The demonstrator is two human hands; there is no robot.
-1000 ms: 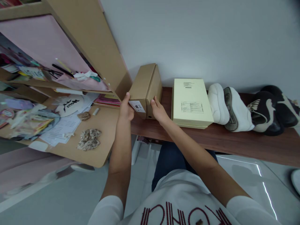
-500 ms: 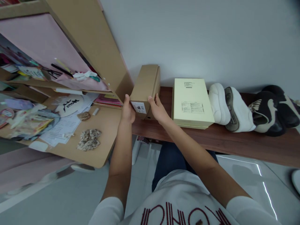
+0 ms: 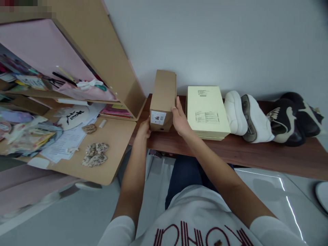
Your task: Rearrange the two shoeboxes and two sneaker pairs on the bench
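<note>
A brown cardboard shoebox (image 3: 164, 89) with a white label on its near end stands on a dark wooden bench (image 3: 217, 150) against the wall. My left hand (image 3: 144, 130) grips its lower left near corner, fingers partly hidden behind the box. Against its right side presses my right hand (image 3: 180, 118), thumb near the top edge and fingers along the side. The box is held between both hands. Just right of my right hand lies a pale yellow shoebox (image 3: 206, 106), a narrow gap from the brown one.
White sneakers (image 3: 235, 114) and black shoes (image 3: 284, 119) line the bench at the right. On the left, a desk (image 3: 120, 136) carries papers, a scrunchie (image 3: 95, 154) and a white cap or fan-like piece (image 3: 74, 118). A tall shelf panel (image 3: 118, 75) rises beside the bench.
The brown shoebox has shifted right, away from the shelf panel, and turned straighter. My left hand has slid down to its lower corner; my right hand has moved right with it.
</note>
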